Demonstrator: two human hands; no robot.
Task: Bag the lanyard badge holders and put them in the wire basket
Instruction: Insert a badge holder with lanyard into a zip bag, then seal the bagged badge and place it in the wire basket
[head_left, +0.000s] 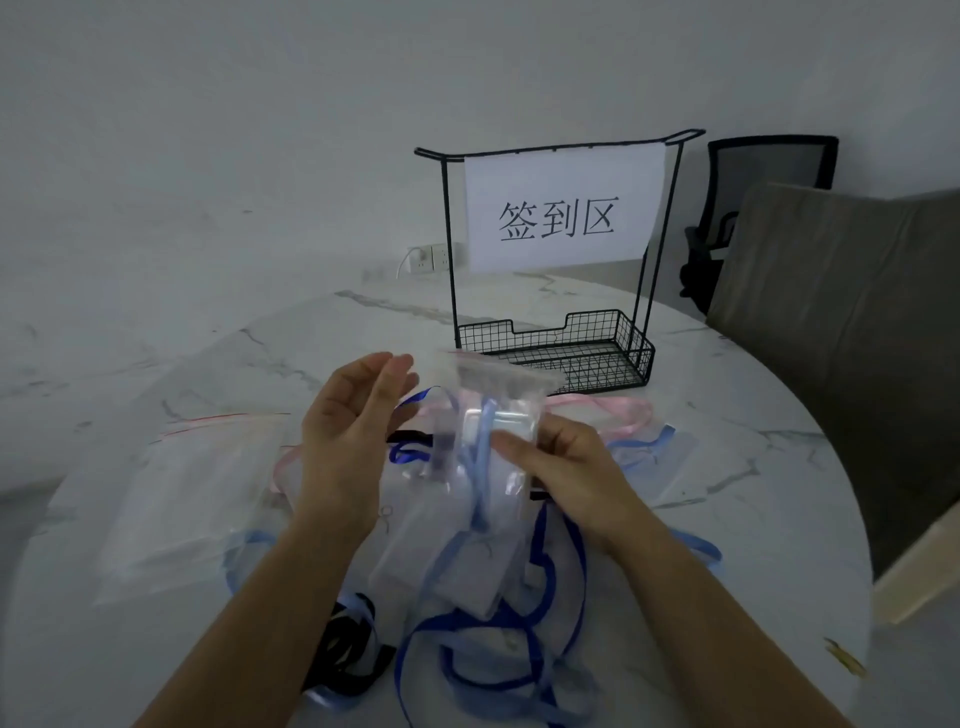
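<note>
1. Pale wall (208, 130) behind; round white marble table (737, 415) fills the lower frame.
2. Black wire basket (540, 335), centre right, carrying a white paper sign (563, 213). It looks empty.
3. Clear zip-top plastic bag (498, 374), held mid-frame. A transparent badge holder (511, 423) and a light blue lanyard (483, 457) are inside.
4. Right hand (566, 473): thumb and fingers pinch the bag's right side.
5. Left hand (353, 431): fingers straight, holding nothing, palm facing the bag's left edge. Contact is unclear through blur.
6. Relation: the bag's long axis is roughly upright, mouth uppermost. The basket is beyond it, up and slightly right, so the right hand seems better placed.
7. Loose heap of blue and black lanyards (493, 623), bottom centre.
8. Spare clear bags (197, 493), lower left.
</note>
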